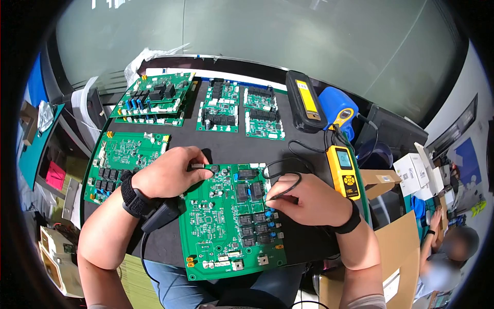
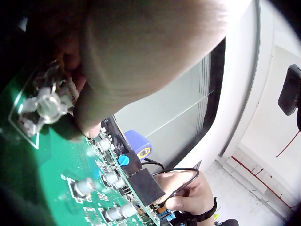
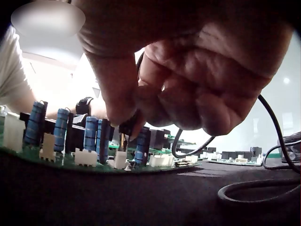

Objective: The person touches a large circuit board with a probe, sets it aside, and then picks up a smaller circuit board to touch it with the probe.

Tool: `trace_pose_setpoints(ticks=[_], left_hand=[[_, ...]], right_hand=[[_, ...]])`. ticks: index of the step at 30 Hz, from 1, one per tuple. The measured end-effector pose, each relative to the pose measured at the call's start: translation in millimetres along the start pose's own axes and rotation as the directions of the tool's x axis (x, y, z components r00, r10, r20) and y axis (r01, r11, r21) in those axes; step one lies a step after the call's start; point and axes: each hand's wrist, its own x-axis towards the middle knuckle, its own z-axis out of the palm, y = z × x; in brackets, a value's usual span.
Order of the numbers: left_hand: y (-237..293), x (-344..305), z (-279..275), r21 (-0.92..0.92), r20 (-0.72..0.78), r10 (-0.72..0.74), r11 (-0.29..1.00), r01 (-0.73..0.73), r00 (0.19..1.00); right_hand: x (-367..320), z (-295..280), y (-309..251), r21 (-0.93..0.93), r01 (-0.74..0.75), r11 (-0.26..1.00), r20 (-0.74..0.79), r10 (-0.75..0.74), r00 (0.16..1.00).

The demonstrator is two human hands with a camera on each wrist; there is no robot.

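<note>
A large green circuit board lies on the dark mat in front of me, with black relays along its right side. At its upper left corner my left hand grips the edge, thumb over the top face. My right hand is at the board's right edge, pinching the end of a thin black cable. In the right wrist view, the dark plug end stands right above a white connector, beside upright blue resistors. The fingers partly hide the plug.
A yellow handheld meter with a display lies to the right. Behind it are a black case and a blue device. More boards lie at the left, some stacked, and smaller boards at the back. A cardboard box stands at right.
</note>
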Motion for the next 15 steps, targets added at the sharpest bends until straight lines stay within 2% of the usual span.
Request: trace_pose_setpoints(ticks=[4, 7, 13, 15], left_hand=[[-1.6, 0.1, 1.1, -0.042, -0.003, -0.022, 0.999, 0.022, 1.0], [1.3, -0.8, 0.3, 0.003, 0.005, -0.018, 1.0, 0.018, 1.0], [-3.4, 0.2, 2.9, -0.012, -0.014, -0.003, 1.0, 0.003, 1.0], [-1.7, 0.1, 2.4, -0.01, -0.011, -0.005, 1.0, 0.005, 1.0]], right_hand=[[0.8, -2.7, -1.6, -0.004, -0.029, 1.0, 0.041, 0.029, 0.999], [-1.2, -2.5, 0.7, -0.002, -0.001, 1.0, 0.052, 0.002, 0.999], [-0.1, -2.9, -3.6, -0.057, 0.05, 0.997, 0.016, -0.05, 0.999], [-0.9, -2.4, -1.1, -0.072, 0.116, 0.991, -0.043, -0.119, 0.992]])
